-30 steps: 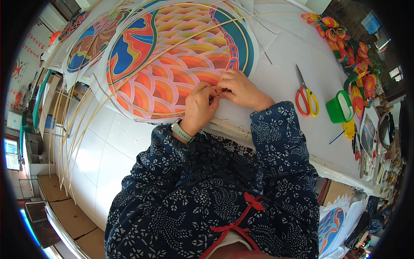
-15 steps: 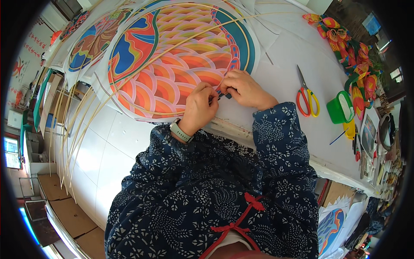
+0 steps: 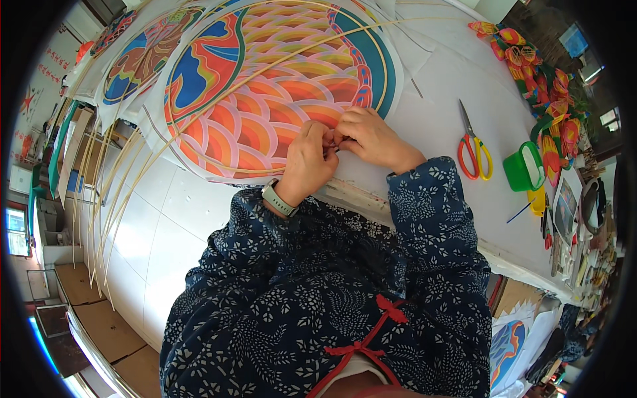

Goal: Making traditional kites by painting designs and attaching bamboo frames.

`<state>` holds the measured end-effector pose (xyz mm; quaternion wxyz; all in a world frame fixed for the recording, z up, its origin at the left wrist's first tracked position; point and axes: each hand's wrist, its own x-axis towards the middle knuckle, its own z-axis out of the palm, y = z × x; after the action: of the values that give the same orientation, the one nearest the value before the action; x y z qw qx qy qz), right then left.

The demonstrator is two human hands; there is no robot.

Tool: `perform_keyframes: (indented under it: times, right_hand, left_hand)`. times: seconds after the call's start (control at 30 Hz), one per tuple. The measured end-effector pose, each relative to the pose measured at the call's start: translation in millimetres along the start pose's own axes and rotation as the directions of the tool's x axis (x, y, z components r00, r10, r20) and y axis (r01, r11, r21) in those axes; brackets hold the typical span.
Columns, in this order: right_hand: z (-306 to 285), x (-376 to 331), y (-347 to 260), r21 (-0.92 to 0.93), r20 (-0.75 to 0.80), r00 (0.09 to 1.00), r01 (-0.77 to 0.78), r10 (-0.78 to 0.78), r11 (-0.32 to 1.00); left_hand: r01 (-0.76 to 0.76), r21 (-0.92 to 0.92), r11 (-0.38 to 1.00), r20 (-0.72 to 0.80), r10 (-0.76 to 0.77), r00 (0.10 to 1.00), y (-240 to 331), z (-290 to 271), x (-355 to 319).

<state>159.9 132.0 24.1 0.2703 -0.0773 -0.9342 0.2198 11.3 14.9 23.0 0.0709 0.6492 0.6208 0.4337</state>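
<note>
Both my hands meet at the near edge of a large rounded painted sheet (image 3: 255, 129), patterned with orange and pink scales. My left hand (image 3: 309, 159) is closed in a pinch, a watch on its wrist. Against it, my right hand (image 3: 371, 138) pinches too, fingers curled down. A small dark bit shows between the fingertips, but the fingers hide what it is. Long thin bamboo strips (image 3: 235, 91) cross the sheet and run off the table's left side.
To the right lie scissors (image 3: 472, 136) with red and yellow handles, a green container (image 3: 515, 171) and a yellow tool (image 3: 538, 201). Bright strung decorations (image 3: 551, 113) line the far right. Another painted sheet (image 3: 142, 63) lies at left; cardboard boxes (image 3: 106, 328) stand below on the floor.
My right hand has shifted slightly left, closer to my left hand. The dark piece that stuck out under my right fingers is now mostly hidden.
</note>
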Motion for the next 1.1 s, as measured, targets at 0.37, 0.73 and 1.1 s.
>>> perform_keyframes:
  times: [0.37,0.73,1.1]
  right_hand:
    - [-7,-3,7,0.034,0.05,0.995,-0.085,0.083,0.996]
    - [-12,-7,25,0.278,-0.008,0.988,-0.148,0.156,0.949]
    - [-8,-11,24,0.231,-0.08,0.984,-0.139,0.161,0.963]
  left_hand:
    - [-0.026,0.015,1.0,0.004,0.026,1.0,3,-2,-1]
    - [0.0,-0.074,0.997,0.004,0.0,1.0,8,-4,-3]
    - [0.028,0.117,0.993,-0.08,-0.019,0.997,19,11,-1]
